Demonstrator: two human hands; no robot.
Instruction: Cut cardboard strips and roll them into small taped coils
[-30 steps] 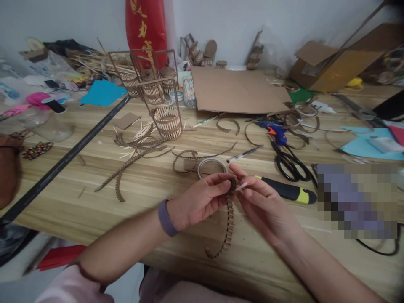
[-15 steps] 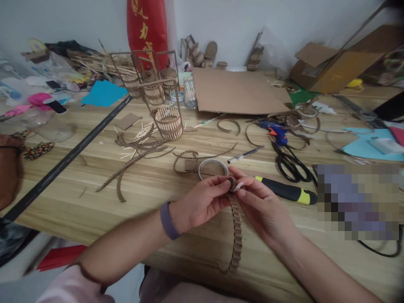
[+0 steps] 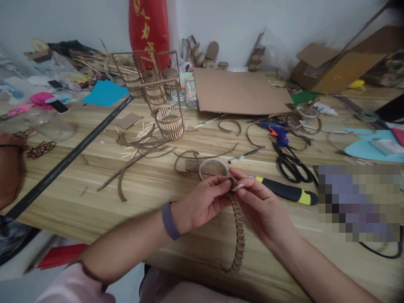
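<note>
My left hand [image 3: 202, 202] is closed, thumb and fingers pinching the rolled-up end of a brown corrugated cardboard strip [image 3: 240, 235]. The strip's long tail hangs in a curve below both hands, over the table's near side. Opposite it, my right hand [image 3: 265, 206] pinches a small white strip [image 3: 238, 187], perhaps paper or tape, close against the rolled end. Just behind the fingers lies a pale ring [image 3: 200, 169], possibly a tape roll. To the right of my right hand rests a black and yellow handle [image 3: 287, 191].
Small stick baskets [image 3: 170, 124] with tall handles stand at the back left. More corrugated strips [image 3: 121, 185] and a pen [image 3: 246, 155] lie around. Black scissors [image 3: 293, 166], a blue glue gun [image 3: 277, 131] and a cardboard sheet [image 3: 240, 92] are farther off. Another person's arm [image 3: 9, 172] shows at left.
The small white strip has tilted slightly between my fingers. Both hands otherwise keep nearly the same place, and the view has shifted very slightly.
</note>
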